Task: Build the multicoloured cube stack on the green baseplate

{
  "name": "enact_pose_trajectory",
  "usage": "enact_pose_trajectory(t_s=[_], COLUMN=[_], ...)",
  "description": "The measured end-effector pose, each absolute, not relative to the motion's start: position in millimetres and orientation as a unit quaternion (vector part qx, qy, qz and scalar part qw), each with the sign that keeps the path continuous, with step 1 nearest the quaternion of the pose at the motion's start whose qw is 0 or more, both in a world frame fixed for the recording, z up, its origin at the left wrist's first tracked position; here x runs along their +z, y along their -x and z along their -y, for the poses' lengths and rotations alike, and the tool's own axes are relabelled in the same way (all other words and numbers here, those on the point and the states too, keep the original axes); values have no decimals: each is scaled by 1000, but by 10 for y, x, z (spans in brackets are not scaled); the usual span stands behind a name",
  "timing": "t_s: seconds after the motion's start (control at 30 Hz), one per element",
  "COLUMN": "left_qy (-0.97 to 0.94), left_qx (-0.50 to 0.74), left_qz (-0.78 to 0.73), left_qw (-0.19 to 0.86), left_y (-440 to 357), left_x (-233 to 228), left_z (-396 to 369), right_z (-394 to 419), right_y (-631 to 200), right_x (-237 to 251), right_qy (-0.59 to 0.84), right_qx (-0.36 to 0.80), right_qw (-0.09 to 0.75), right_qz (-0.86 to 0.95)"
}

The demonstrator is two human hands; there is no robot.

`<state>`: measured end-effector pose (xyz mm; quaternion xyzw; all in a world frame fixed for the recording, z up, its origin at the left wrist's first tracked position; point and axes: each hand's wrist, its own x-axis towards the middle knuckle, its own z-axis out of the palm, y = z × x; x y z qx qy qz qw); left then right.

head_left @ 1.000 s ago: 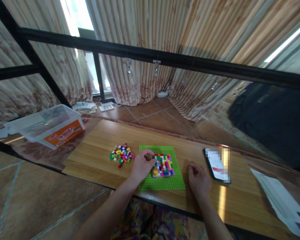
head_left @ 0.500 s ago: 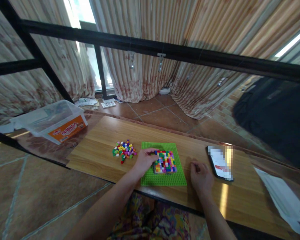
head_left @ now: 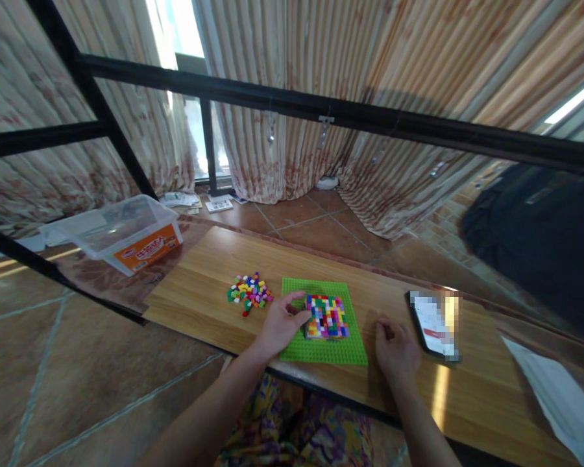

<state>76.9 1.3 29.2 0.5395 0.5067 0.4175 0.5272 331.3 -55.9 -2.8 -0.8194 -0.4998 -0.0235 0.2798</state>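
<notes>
A green studded baseplate (head_left: pixel 324 353) lies on the wooden table, bearing a square block of multicoloured toy bricks (head_left: pixel 327 316). At the block's left side is my left hand (head_left: pixel 278 324), thumb and index finger curved and apart, with no brick visible between them. Whether its fingertips touch the block I cannot tell. A pile of loose small bricks (head_left: pixel 250 290) in many colours lies to the left of the plate. Resting on the wood right of the plate, my right hand (head_left: pixel 398 350) is loosely curled closed, and nothing shows in it.
A phone (head_left: pixel 433 324) lies right of my right hand, and a white sheet (head_left: pixel 555 395) farther right on the table (head_left: pixel 199 285). At the left stands a clear plastic bin (head_left: pixel 146 227) with an orange label. A black metal bar (head_left: pixel 292 97) crosses in front of the curtains.
My left thumb and index finger have drawn back from the block's upper left and spread apart. My right hand stays in place. The whole view has shifted slightly.
</notes>
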Motion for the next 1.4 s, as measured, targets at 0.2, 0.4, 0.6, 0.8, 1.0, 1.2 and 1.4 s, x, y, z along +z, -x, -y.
enact_pose_trajectory(t_s=[0.2, 0.4, 0.6, 0.8, 1.0, 1.2, 1.4], left_qy=[-612, -628, -662, -684, -692, -690, -673], left_qx=[416, 379, 291, 225, 226, 306, 377], left_qz=[-555, -647, -672, -683, -671, -598, -527], left_qw=[380, 206, 159, 126, 139, 269, 356], left_y=[-282, 234, 300, 211, 216, -22, -471], left_x=[258, 196, 262, 273, 275, 343, 453], left_z=[219, 342, 303, 263, 293, 308, 178], right_z=[562, 557, 555, 558, 561, 562, 558], right_y=[-3350, -3384, -3383, -3384, -3352, -3341, -3349], right_x=[-71, -108, -102, -99, -73, -58, -66], right_qy=[819, 816, 820, 822, 818, 823, 825], right_qx=[-30, -41, -53, -46, -48, -38, -35], right_qw=[278, 273, 262, 257, 271, 268, 261], right_qz=[500, 508, 507, 506, 505, 499, 500])
